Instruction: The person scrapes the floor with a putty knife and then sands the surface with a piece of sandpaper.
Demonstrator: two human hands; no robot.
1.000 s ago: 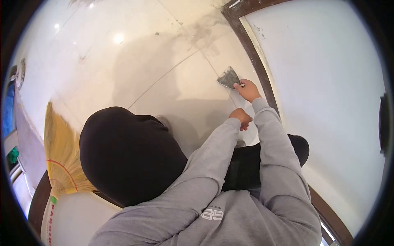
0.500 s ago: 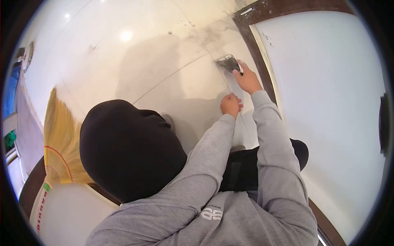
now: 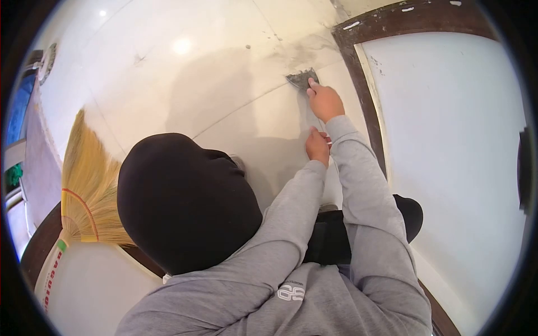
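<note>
My right hand (image 3: 326, 103) grips a putty knife (image 3: 302, 79) with a dark, smeared blade, the index finger stretched along it. The blade is at the pale tiled floor (image 3: 224, 84), near a joint between tiles; whether its edge touches cannot be told. Dark smudges (image 3: 302, 53) mark the tiles just beyond the blade. Just below the right wrist, my left hand (image 3: 318, 147) is closed with its fingers curled in. Something small and whitish may show at its fingertips, too small to name.
A straw broom (image 3: 89, 185) stands at the left. To the right is a white panel (image 3: 437, 112) in a dark brown frame (image 3: 367, 101). A small dark crumb (image 3: 248, 47) lies on the floor farther off. My bent black-clad knee (image 3: 185, 201) fills the centre left.
My right hand has moved slightly left with the putty knife, and its index finger now lies along the blade. The left hand stays close below. The whole view has shifted a little.
</note>
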